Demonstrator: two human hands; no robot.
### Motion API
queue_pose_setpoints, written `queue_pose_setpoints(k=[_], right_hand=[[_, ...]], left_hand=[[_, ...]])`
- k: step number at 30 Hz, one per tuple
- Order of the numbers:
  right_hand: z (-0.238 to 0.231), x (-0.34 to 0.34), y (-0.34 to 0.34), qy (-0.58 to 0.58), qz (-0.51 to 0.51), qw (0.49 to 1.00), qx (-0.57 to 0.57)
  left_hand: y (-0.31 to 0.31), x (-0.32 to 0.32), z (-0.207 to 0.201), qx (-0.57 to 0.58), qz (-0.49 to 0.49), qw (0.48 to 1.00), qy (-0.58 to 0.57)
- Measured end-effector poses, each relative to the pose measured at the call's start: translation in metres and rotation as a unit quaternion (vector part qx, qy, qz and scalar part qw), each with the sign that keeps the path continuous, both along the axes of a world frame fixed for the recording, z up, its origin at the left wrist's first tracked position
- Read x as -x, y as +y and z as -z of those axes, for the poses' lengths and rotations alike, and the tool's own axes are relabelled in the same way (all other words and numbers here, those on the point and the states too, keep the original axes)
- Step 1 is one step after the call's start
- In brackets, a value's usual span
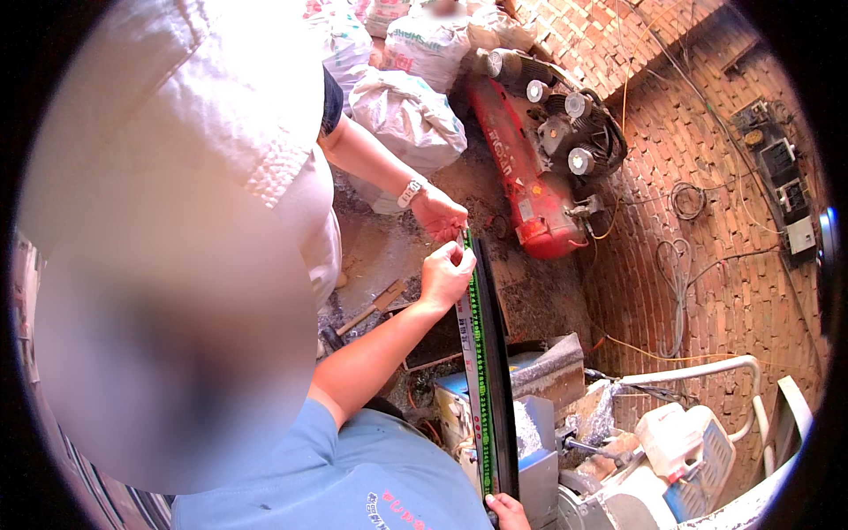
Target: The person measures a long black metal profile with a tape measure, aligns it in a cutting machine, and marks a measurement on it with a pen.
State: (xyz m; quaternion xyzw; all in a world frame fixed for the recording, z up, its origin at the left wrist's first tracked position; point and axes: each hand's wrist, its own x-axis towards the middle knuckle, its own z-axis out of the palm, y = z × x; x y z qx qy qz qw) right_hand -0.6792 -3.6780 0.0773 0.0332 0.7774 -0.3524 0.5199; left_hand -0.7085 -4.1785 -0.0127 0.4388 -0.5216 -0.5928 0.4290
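Note:
A green tape measure blade (480,362) is stretched lengthwise along a long black bar (500,380), with a pale printed strip beside it. My left hand (447,276) is closed in a pinch on the tape near its far end. At the lower edge, my right hand (507,511) grips the near end of the bar, thumb by the tape; its other fingers are mostly cut off. Just beyond my left hand, a co-worker's hand (439,215) with a wristwatch is at the far tip of the tape and bar.
The co-worker in white stands close on my left. A red air compressor (530,185) lies ahead, by stuffed white sacks (406,115). A machine with a pale housing (676,442) stands at right before a brick wall (733,291). A wooden-handled tool (375,305) lies on the floor.

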Motion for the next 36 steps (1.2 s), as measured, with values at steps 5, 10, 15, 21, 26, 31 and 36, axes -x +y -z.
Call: queue_pose_setpoints(k=[5,10,15,21,26,31,36], right_hand=[[0.004,-0.002,0.0,0.031,-0.001,0.999,-0.025],[-0.002,-0.001,0.005,0.036,-0.065,0.996,-0.041],[-0.019,-0.012,-0.007,0.148,-0.124,0.979,-0.072],[-0.019,-0.031,-0.015,0.195,-0.051,0.973,-0.108],[-0.027,-0.044,-0.02,0.291,-0.043,0.951,-0.1],[-0.022,-0.05,-0.023,0.325,-0.025,0.939,-0.105],[-0.014,-0.054,-0.024,0.373,-0.022,0.924,-0.082]], left_hand=[[0.005,0.003,0.0,0.026,0.019,0.998,-0.048],[0.002,-0.002,0.02,0.003,0.111,0.992,-0.058],[0.006,-0.009,-0.002,-0.048,0.147,0.988,0.024],[0.006,-0.004,0.003,-0.057,0.16,0.984,0.054],[0.013,-0.01,-0.004,-0.117,0.165,0.976,0.084],[0.011,-0.012,-0.002,-0.104,0.178,0.976,0.071],[0.012,-0.009,0.0,-0.095,0.181,0.975,0.081]])
